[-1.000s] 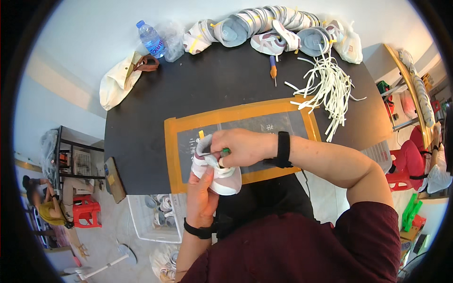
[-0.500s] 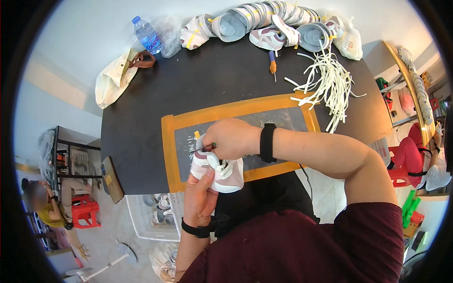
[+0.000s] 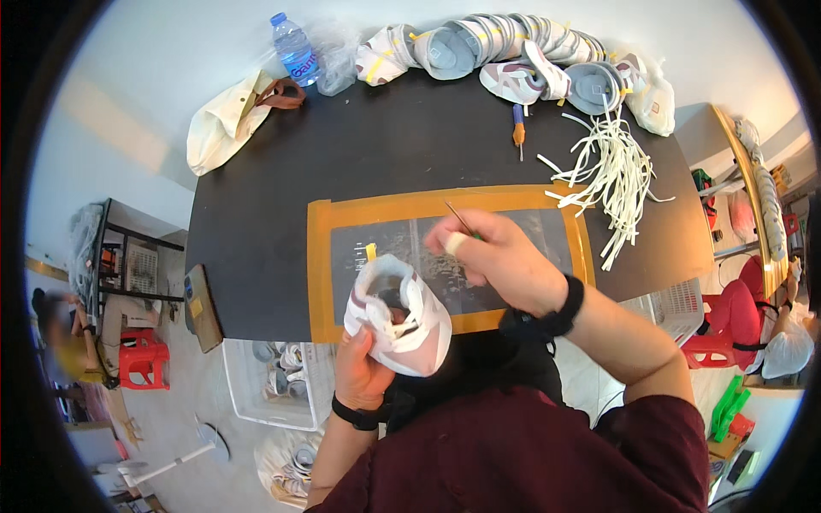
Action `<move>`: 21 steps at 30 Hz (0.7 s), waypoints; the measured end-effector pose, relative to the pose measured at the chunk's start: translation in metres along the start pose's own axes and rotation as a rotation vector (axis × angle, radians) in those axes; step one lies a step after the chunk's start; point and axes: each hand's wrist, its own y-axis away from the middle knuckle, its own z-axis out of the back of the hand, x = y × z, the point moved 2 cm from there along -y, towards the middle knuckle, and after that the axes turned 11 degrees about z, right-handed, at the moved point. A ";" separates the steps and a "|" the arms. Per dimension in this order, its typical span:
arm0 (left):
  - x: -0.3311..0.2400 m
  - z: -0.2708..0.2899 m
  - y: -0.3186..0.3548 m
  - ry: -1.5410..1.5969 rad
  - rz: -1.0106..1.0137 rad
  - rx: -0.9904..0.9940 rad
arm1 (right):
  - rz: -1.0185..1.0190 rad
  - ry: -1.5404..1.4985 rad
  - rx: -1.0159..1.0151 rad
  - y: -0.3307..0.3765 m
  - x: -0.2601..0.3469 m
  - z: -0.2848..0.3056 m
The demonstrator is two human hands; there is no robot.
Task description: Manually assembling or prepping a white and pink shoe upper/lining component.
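A pale pink and white shoe upper (image 3: 423,346) with a yellow heel tab is held up near the table's front edge. My left hand (image 3: 361,374) grips its side, thumb against the outer wall. The opening faces up, and white lace crosses the tongue. To the right of it, apart from the shoe, my right hand (image 3: 517,267) is closed round a thin metal-shafted tool (image 3: 459,218). A bit of green shows at its handle, mostly hidden by my fingers; the tip points up and left. Below both hands lies a dark mat (image 3: 385,239) bordered with orange tape.
Stacked shoe uppers (image 3: 496,43) line the back edge. White laces (image 3: 616,171) lie in a bundle at right, near an awl-like tool (image 3: 518,128). A cloth bag (image 3: 227,128) and water bottle (image 3: 295,51) stand at back left. A crate (image 3: 244,402) of shoes sits below.
My right hand has drawn away from the shoe to the right with the tool. The shoe has tilted so its opening shows. The view has shifted slightly.
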 end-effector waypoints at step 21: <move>0.001 -0.023 0.051 -0.218 -0.248 0.095 | 0.341 0.232 -0.169 0.065 -0.027 -0.026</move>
